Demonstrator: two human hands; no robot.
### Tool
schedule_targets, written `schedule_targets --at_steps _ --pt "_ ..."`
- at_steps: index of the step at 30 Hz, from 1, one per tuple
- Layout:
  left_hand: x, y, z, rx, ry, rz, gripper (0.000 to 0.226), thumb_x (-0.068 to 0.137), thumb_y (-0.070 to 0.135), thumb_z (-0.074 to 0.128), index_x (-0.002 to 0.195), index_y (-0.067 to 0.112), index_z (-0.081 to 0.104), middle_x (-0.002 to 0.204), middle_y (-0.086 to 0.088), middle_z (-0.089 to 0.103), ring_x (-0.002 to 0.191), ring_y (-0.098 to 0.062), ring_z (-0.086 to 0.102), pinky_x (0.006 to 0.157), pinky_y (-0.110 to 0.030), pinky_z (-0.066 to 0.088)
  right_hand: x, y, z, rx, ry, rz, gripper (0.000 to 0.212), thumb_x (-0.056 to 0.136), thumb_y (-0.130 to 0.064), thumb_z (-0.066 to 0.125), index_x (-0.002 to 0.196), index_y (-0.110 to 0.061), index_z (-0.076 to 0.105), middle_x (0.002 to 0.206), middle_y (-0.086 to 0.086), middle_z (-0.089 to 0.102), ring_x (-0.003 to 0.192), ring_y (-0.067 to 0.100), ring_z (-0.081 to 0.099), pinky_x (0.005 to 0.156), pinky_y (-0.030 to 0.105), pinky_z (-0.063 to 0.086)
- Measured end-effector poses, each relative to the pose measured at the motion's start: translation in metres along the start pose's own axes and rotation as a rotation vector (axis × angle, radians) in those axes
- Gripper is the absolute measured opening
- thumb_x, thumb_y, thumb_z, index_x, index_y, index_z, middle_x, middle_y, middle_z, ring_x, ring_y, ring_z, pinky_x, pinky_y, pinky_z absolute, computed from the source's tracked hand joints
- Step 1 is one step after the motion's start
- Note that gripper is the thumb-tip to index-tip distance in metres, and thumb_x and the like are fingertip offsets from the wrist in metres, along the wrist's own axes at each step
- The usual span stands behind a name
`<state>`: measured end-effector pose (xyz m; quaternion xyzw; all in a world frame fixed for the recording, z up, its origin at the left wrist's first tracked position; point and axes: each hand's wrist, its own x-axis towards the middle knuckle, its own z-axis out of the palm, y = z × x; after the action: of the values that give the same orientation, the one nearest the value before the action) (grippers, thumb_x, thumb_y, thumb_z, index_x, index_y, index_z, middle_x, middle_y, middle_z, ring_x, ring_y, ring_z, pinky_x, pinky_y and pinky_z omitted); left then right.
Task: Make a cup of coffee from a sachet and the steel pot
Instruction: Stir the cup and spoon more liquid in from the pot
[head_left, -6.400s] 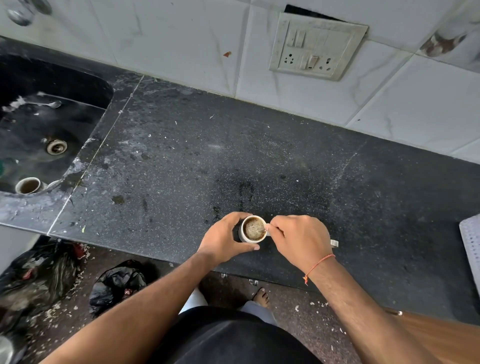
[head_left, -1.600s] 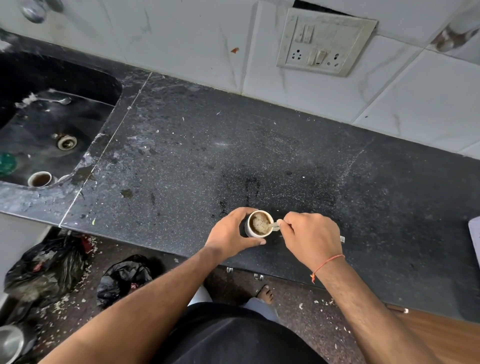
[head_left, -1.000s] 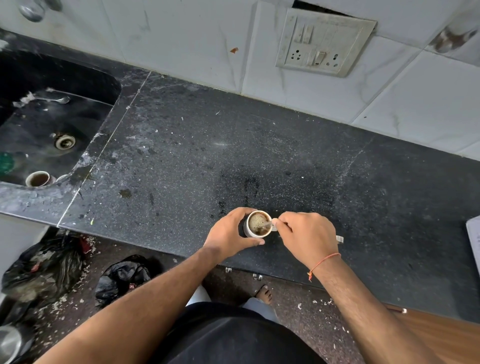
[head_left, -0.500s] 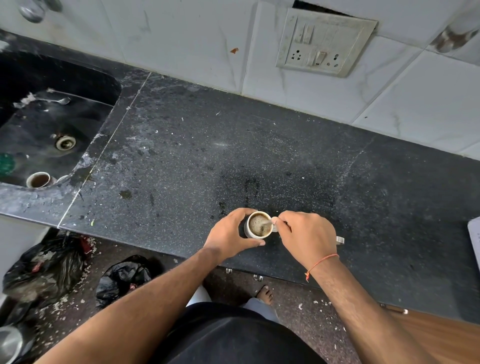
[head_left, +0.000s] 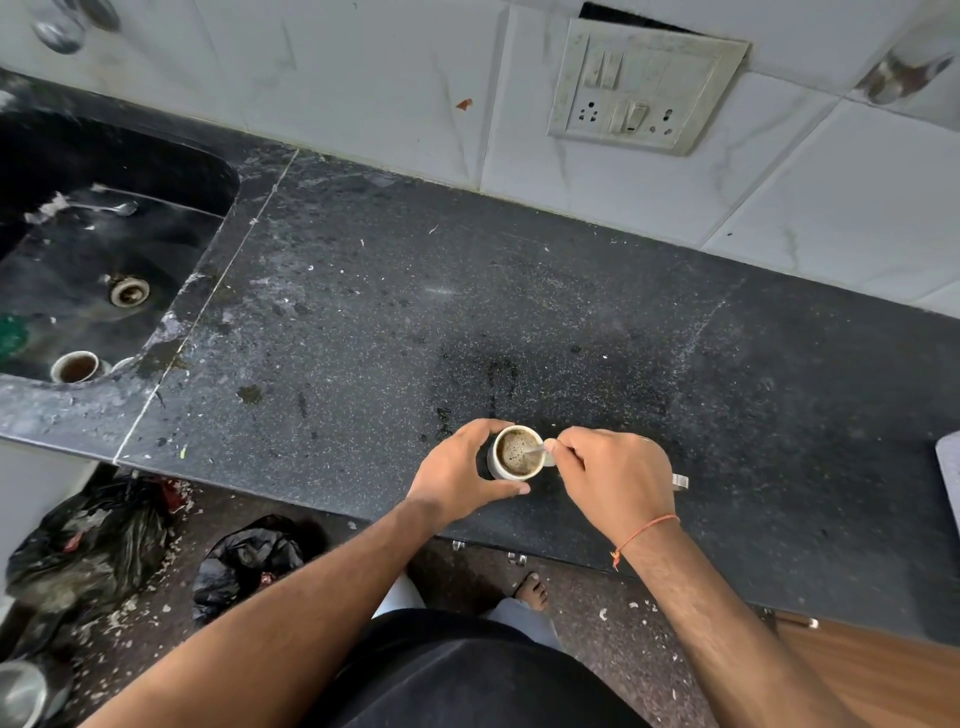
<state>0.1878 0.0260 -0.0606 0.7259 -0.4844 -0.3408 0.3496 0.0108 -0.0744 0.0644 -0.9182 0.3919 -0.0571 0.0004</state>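
Though spoon blurred, frothy brown cup (head_left: 517, 452).

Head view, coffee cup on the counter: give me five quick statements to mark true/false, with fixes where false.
1. The left hand is wrapped around the cup. True.
2. The cup is empty. False: it holds brown, frothy coffee.
3. The right hand holds a spoon with its tip in the cup. True.
4. The cup stands in the sink. False: it stands on the dark counter, near the front edge; a second cup is in the sink.
5. A plug is in the wall socket. False: nothing is plugged in.
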Motion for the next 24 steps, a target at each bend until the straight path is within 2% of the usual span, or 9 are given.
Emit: schedule_targets --at_steps 6,12,16,22,24 --pt "0.0 0.0 0.0 0.009 0.009 0.003 0.078 0.069 0.061 0.097 0.135 0.041 0.06 0.125 0.027 0.065 0.114 0.005 0.062 0.096 -0.021 0.051 0.002 0.004 0.0 -0.074 0.025 0.038 0.034 0.095 -0.033 0.076 0.065 -0.022 0.066 0.056 -0.003 0.063 0.047 0.027 0.06 0.043 0.027 0.03" --pt "0.0 0.002 -0.001 0.012 0.005 0.004 0.078 0.069 0.059 0.097 0.135 0.038 0.061 0.124 0.026 0.065 0.113 0.006 0.06 0.092 -0.014 0.046 -0.001 0.003 -0.002 -0.021 -0.022 -0.005 0.032 0.095 -0.037 0.071 0.066 -0.022 0.067 0.058 -0.002 0.065 0.052 0.027 0.062 0.044 0.031 0.036" --pt "0.0 0.003 -0.001 0.016 0.004 -0.001 0.078 0.069 0.059 0.097 0.135 0.039 0.061 0.124 0.026 0.065 0.113 0.006 0.06 0.093 -0.016 0.047 0.002 -0.005 -0.001 -0.009 0.041 0.024 0.034 0.093 -0.037 0.077 0.065 -0.022 0.067 0.057 -0.003 0.065 0.049 0.026 0.061 0.042 0.028 0.033" --pt "-0.001 0.004 -0.002 0.007 -0.001 -0.013 0.077 0.069 0.059 0.098 0.135 0.041 0.061 0.124 0.027 0.065 0.114 0.007 0.06 0.093 -0.015 0.046 -0.002 0.007 -0.002 -0.067 0.024 0.037 0.034 0.093 -0.035 0.077 0.063 -0.022 0.066 0.055 -0.004 0.064 0.048 0.027 0.061 0.046 0.026 0.026" --pt "-0.001 0.004 -0.002 0.013 0.002 -0.017 0.077 0.069 0.059 0.097 0.135 0.04 0.061 0.125 0.027 0.065 0.114 0.008 0.06 0.093 -0.014 0.045 -0.004 0.008 -0.002 -0.046 0.006 -0.001 0.034 0.093 -0.035 0.075 0.064 -0.022 0.066 0.056 -0.004 0.064 0.05 0.027 0.061 0.045 0.028 0.029"
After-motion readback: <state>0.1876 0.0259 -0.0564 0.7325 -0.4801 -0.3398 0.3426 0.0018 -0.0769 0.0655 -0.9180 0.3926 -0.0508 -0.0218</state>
